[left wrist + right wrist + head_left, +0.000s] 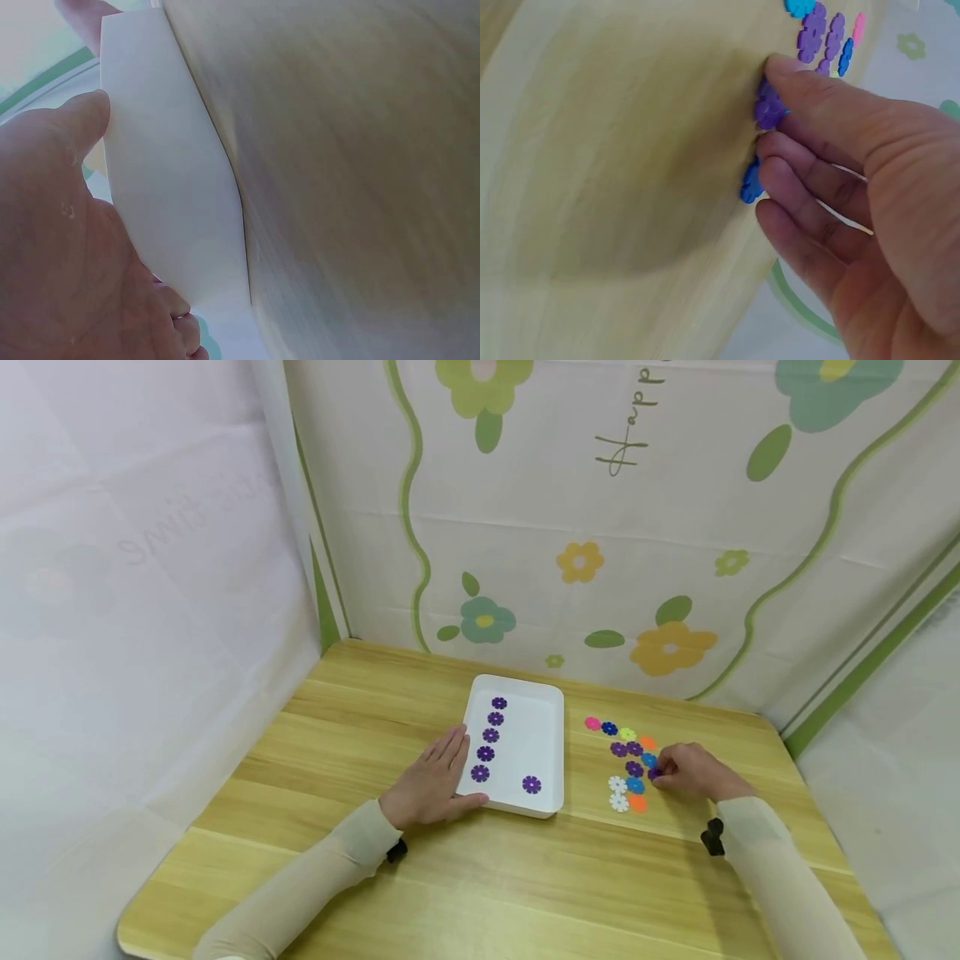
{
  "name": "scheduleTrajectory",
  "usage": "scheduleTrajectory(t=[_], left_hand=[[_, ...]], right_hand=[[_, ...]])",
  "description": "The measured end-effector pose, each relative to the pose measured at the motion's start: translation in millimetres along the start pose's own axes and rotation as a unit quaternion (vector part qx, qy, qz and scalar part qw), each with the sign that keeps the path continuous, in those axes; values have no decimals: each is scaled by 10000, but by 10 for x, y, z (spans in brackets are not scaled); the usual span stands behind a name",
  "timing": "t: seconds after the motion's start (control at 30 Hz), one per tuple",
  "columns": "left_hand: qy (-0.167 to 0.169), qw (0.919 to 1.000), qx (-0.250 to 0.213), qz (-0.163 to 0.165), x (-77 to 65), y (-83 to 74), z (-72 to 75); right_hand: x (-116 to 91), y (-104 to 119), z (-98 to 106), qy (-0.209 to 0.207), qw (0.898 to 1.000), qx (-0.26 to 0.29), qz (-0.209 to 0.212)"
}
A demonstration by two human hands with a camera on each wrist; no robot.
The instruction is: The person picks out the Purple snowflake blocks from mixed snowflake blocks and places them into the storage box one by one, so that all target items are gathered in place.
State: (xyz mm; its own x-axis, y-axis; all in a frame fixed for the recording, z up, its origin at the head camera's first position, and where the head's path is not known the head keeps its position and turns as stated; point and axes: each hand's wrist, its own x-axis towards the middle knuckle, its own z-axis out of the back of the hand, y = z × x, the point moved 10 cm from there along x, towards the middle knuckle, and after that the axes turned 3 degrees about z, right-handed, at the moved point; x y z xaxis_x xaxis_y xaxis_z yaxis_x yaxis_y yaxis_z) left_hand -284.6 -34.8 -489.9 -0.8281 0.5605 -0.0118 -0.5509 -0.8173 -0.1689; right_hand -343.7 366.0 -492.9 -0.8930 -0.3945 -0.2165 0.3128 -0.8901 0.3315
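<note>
A white tray (549,743) holds several purple snowflake discs, most in a column along its left side and one purple disc (532,785) at its front right. My left hand (431,783) lies against the tray's front left corner, fingers straight along the left side and thumb at the front rim. In the left wrist view the thumb touches the tray's outer wall (165,150). To the right of the tray, my right hand (693,770) pinches a purple snowflake disc (769,109) between thumb and index finger, the other fingers loosely curled. A blue disc (751,182) lies just below those fingertips.
Loose snowflake discs lie on the wooden table (315,785) between tray and right hand: a pink disc (592,724), a yellow-green disc (627,734), a white disc (618,802), an orange disc (637,802) and several purple and blue ones. A flower-printed curtain (525,527) hangs behind the table.
</note>
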Motion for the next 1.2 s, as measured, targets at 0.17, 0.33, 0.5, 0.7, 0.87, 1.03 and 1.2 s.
scheduleTrajectory(t=[0.17, 0.33, 0.5, 0.7, 0.87, 1.03, 1.2], left_hand=[[9, 10000, -3, 9, 3, 11, -18], [-29, 10000, -38, -12, 7, 16, -16], [-19, 10000, -62, -15, 5, 15, -2], [-45, 9999, -125, -26, 2, 6, 27], [-10, 9999, -112, -20, -6, 5, 21], [33, 10000, -92, 2, 0, 4, 4], [-16, 9998, -171, -24, -1, -7, 8]], right_hand=[[25, -21, 39, 57, 9996, 228, -178], [56, 17, 114, 36, 9987, 504, -94], [100, 122, 216, 160, 9977, 648, 131], [174, 375, 375, 215, 9968, 557, 530], [284, 699, 494, 266, 9957, 381, 799], [436, 1046, 567, 310, 9950, 214, 929], [614, 1387, 553, 425, 9936, 104, 1044]])
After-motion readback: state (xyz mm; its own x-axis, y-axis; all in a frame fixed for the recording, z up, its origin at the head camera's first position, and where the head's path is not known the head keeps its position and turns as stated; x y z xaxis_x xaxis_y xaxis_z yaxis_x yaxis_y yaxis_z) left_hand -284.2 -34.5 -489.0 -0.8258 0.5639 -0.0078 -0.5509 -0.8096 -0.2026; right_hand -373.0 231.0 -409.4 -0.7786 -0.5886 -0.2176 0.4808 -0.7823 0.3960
